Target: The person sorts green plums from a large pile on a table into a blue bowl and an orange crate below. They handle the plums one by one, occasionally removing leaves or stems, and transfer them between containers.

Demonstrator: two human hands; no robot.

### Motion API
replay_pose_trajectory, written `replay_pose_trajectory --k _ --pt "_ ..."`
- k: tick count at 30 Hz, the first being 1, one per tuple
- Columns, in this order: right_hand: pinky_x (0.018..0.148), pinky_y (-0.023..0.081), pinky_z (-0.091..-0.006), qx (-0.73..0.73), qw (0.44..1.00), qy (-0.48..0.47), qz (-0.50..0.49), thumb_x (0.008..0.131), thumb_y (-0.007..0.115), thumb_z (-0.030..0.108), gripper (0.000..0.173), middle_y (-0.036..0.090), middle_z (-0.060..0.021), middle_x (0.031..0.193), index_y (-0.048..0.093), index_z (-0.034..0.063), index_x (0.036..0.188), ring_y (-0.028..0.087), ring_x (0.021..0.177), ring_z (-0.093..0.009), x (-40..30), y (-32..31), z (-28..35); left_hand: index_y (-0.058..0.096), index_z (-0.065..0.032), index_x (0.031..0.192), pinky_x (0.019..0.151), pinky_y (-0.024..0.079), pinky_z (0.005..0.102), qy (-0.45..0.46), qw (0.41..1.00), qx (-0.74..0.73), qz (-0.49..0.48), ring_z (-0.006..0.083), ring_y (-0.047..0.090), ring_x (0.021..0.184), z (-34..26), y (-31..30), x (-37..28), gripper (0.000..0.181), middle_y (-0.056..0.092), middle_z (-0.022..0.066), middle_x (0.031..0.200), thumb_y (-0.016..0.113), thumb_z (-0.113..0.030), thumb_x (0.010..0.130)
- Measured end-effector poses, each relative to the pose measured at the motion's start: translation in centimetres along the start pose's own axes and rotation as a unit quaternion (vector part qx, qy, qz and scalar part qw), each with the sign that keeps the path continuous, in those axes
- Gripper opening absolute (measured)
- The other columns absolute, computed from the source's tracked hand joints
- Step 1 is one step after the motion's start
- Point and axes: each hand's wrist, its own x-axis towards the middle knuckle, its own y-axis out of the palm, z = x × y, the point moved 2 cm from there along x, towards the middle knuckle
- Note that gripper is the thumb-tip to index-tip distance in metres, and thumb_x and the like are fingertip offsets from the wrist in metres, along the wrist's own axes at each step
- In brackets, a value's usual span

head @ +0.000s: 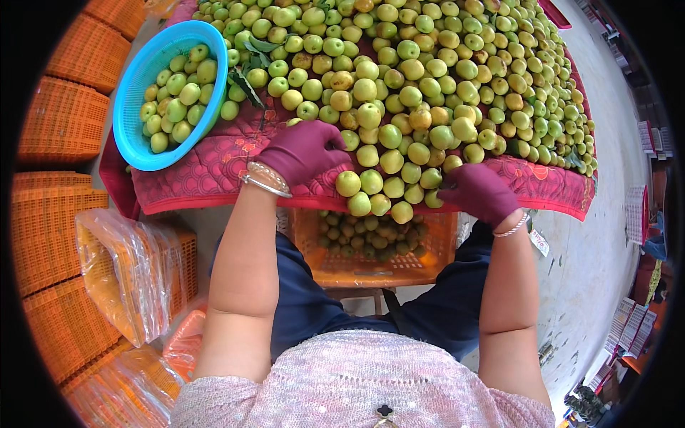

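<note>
Round green fruits (pixel 409 96), some with brown patches, are spread thickly over a table covered with a red quilted cloth (pixel 214 160). My left hand (pixel 307 152), in a maroon glove, hovers at the left side of the fruits near the cloth's front, fingers curled; its palm is hidden. On the right, my right hand (pixel 476 192), gloved alike, has its curled fingers against fruits at the front edge; whether it grips one is unclear. Below that edge, between my knees, an orange plastic crate (pixel 374 278) holds more of the fruit.
A blue plastic basket (pixel 120 123) with green fruits stands at the table's left. Leaves (pixel 246 85) lie beside it. Stacked orange crates (pixel 64 123) line the left side, and a crate with clear plastic film (pixel 134 273) stands near my left arm. Concrete floor (pixel 583 230) shows at right.
</note>
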Motion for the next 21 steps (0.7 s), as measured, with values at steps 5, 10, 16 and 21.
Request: replay_pose_trajectory --k 5,10,16,21 --pt "0.068 0.051 -0.0451 -0.014 0.996 -0.083 -0.024 0.077 0.069 0.03 0.029 0.065 -0.0196 0.074 0.068 0.0015 0.078 0.064 0.073 -0.038 0.6 3.2 1.3 0.067 -0.0039 0.094 0.074 0.053 0.0384 0.047 0.99 0.109 0.078 0.0301 0.067 0.081 -1.7 3.7 0.0 0.034 0.069 0.0146 0.086 0.074 -0.029 0.073" --pt "0.069 0.051 -0.0462 0.208 0.975 0.029 -0.08 0.079 0.068 0.03 0.033 0.065 -0.0223 0.082 0.063 -0.0011 0.086 0.062 0.08 -0.043 0.8 1.0 0.9 0.066 -0.0049 0.088 0.074 0.052 0.0396 0.067 0.984 0.088 0.137 0.0315 0.066 0.081 -2.2 5.1 0.1 0.028 0.069 0.0139 0.084 0.074 -0.028 0.074" --pt "0.07 0.051 -0.0484 0.105 0.966 0.0 -0.234 0.079 0.068 0.028 0.034 0.064 -0.0253 0.083 0.056 -0.0024 0.091 0.062 0.079 -0.043 2.8 2.6 -0.3 0.066 -0.0044 0.095 0.069 0.053 0.0359 -0.025 0.996 -0.014 -0.083 0.0253 0.068 0.076 -0.9 3.5 1.3 0.028 0.07 0.0105 0.084 0.074 -0.024 0.076" --pt "0.071 0.05 -0.0482 0.1 0.968 -0.023 -0.228 0.076 0.072 0.025 0.036 0.064 -0.0231 0.083 0.057 -0.0004 0.095 0.061 0.081 -0.043 3.3 3.3 0.7 0.055 -0.0087 0.121 0.085 0.051 0.036 0.113 0.955 -0.021 -0.275 0.0272 0.061 0.105 -1.9 2.2 1.5 0.052 0.056 0.0126 0.123 0.075 -0.017 0.074"
